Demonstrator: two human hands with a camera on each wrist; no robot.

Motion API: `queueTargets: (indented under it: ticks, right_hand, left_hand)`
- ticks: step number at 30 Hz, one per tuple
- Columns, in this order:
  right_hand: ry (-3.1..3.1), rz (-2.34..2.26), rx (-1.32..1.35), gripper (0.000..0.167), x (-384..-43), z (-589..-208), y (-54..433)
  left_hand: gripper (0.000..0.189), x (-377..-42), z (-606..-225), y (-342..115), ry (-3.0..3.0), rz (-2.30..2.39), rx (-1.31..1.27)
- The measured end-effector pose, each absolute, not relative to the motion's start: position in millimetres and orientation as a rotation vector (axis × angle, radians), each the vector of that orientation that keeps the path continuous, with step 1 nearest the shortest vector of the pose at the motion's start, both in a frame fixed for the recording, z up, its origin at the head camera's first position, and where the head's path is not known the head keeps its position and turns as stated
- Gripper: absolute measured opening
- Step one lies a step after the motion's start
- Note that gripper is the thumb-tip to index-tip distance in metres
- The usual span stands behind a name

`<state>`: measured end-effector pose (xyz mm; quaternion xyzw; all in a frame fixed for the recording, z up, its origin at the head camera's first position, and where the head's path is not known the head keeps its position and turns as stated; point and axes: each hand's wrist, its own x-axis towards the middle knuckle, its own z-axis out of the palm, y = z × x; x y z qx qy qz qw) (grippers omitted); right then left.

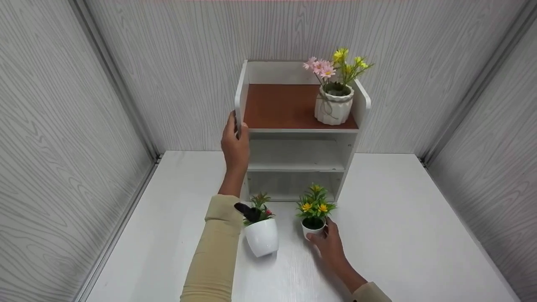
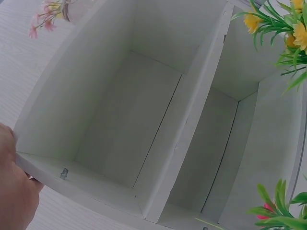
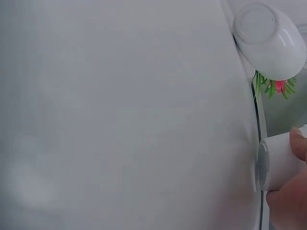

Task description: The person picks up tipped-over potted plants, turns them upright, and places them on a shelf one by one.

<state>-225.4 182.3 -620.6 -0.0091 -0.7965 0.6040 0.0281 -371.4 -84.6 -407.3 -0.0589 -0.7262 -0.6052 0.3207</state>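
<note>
My left hand [image 1: 235,144] grips the left side panel of a small white shelf unit [image 1: 298,131], thumb on one face and fingers behind. In the left wrist view part of that hand shows at the panel's edge. With thumb and fingers, my right hand [image 1: 329,243] holds a small white pot [image 1: 308,231] of yellow flowers [image 1: 315,205] in front of the bottom compartment. The right wrist view shows this pot's base. Left of it, a larger white pot [image 1: 263,239] with a red-flowered plant [image 1: 262,203] appears tilted; its base also shows in the right wrist view.
A ribbed white pot [image 1: 333,110] with pink and yellow flowers and a string tie stands at the right of the brown top shelf [image 1: 281,105]. The unit stands on a white table [image 1: 402,218], near a wood-grain back wall [image 1: 176,75]. Similar panels rise on both sides.
</note>
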Motion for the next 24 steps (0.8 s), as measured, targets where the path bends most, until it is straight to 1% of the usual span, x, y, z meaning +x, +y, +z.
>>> queueTargets:
  ticks: [5,7,14,18,21,24]
  right_hand:
    - [-2.387,1.895,0.047,0.084,-225.6,-625.6,182.2]
    - [-2.389,1.887,0.052,0.084,-224.4,-626.7,182.0]
    - [-2.458,1.819,-0.023,0.083,-224.2,-626.6,182.5]
    - [-2.472,1.791,-0.011,0.082,-224.6,-627.0,183.1]
    - [-2.479,1.796,-0.012,0.083,-224.5,-627.6,183.5]
    - [-2.462,1.866,-0.048,0.087,-224.5,-628.3,184.0]
  left_hand:
    - [0.056,-370.5,-406.8,-85.8,-1.915,-1.619,-0.145]
    - [0.056,-370.3,-406.6,-85.8,-1.921,-1.617,-0.140]
    - [0.056,-370.9,-406.5,-85.5,-1.924,-1.602,-0.139]
    - [0.055,-371.0,-406.4,-85.5,-1.927,-1.599,-0.137]
    - [0.055,-370.9,-406.1,-85.5,-1.934,-1.596,-0.128]
    - [0.055,-371.2,-406.1,-85.7,-1.940,-1.588,-0.124]
